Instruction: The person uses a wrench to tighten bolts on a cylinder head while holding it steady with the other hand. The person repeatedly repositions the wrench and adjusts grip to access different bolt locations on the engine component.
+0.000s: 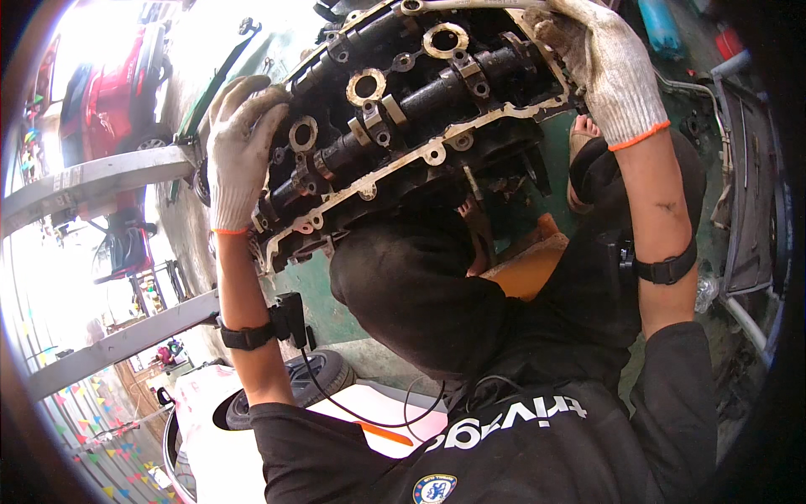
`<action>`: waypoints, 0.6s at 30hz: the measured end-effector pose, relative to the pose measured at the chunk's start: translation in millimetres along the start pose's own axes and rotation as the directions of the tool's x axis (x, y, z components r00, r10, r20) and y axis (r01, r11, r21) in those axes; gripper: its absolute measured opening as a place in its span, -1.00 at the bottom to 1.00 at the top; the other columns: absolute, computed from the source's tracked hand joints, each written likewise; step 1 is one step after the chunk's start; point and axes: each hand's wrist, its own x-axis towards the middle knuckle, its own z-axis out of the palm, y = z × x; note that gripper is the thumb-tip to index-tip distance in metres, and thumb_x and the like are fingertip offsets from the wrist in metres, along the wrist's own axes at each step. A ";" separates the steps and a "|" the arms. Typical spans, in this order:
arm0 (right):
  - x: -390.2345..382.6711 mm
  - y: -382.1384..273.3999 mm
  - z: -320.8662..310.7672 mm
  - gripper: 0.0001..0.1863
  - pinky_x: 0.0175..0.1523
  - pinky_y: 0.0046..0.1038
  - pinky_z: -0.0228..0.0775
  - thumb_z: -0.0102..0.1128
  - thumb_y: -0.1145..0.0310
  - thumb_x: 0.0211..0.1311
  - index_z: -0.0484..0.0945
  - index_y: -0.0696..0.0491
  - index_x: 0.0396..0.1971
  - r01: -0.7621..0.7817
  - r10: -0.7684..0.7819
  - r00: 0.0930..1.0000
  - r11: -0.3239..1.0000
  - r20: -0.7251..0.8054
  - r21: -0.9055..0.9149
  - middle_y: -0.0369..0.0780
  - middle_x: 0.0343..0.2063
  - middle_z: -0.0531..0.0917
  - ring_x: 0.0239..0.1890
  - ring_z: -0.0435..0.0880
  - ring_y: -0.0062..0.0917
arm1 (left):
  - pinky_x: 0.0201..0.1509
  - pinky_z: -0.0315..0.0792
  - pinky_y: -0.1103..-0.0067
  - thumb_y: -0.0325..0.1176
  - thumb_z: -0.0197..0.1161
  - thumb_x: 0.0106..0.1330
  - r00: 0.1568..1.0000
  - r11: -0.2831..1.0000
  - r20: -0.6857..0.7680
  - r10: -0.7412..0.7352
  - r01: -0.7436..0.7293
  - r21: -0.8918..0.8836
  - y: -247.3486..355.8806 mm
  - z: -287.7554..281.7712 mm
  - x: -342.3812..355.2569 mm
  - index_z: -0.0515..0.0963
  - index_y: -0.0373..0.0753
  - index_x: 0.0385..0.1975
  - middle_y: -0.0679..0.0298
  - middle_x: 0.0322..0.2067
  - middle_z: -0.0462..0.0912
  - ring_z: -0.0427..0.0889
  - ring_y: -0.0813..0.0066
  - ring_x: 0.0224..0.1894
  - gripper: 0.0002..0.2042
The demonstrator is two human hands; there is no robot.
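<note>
Cylinder head (396,170), dark and oily, lies slantwise between the person's two hands, its lower edge angling up from left to right above the knees. Along it runs a camshaft (424,101) under bolted bearing caps, with three round pale-rimmed openings in a row beside it, and a pale gasket rail traces the near edge. The left hand (239,139), in a stained white knit glove with an orange cuff, bends its fingers over the upper left edge; I cannot tell how firmly it clasps there. The right hand (600,71), gloved alike, is at the upper right corner, its curled fingers closed on the end of a silver ring wrench (478,4). The wrench lies along the head's far edge, its ring end near the middle of that edge, partly cut off by the picture's border. Black straps circle both forearms. Below the head is a green floor (315,290), with a sandalled foot (579,155) near its right end; a tyre (332,378) lies at lower left.
</note>
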 end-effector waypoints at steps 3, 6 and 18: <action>0.0 0.3 0.0 -0.91 -0.32 -0.49 0.59 0.12 0.51 0.42 0.58 0.20 -0.23 0.005 -0.005 1.000 1.000 -0.007 0.001 -0.15 -0.42 0.69 -0.43 0.70 -0.45 | 0.33 0.39 0.33 -0.28 0.39 0.33 1.000 0.997 -0.030 -0.004 0.006 0.083 0.9 2.5 0.9 0.76 -0.25 -0.10 0.14 0.02 0.69 0.53 0.20 0.25 -0.76; -2.5 -0.3 1.1 -0.91 -0.32 -0.50 0.59 0.12 0.51 0.42 0.58 0.20 -0.23 0.010 -0.012 0.998 1.000 -0.055 -0.024 -0.15 -0.42 0.69 -0.43 0.70 -0.46 | 0.33 0.38 0.32 -0.28 0.39 0.34 0.999 0.993 -0.041 -0.032 0.037 0.116 4.4 2.8 -1.4 0.75 -0.26 -0.11 0.13 0.01 0.69 0.52 0.19 0.25 -0.76; -6.3 -2.2 5.2 -0.91 -0.34 -0.52 0.57 0.13 0.50 0.41 0.58 0.19 -0.23 0.006 -0.008 0.998 1.000 -0.070 -0.030 -0.17 -0.42 0.69 -0.43 0.69 -0.46 | 0.38 0.33 0.30 -0.29 0.36 0.36 0.996 0.990 -0.032 -0.081 0.084 0.112 0.2 5.5 -4.2 0.74 -0.24 -0.07 0.13 0.13 0.63 0.46 0.14 0.31 -0.77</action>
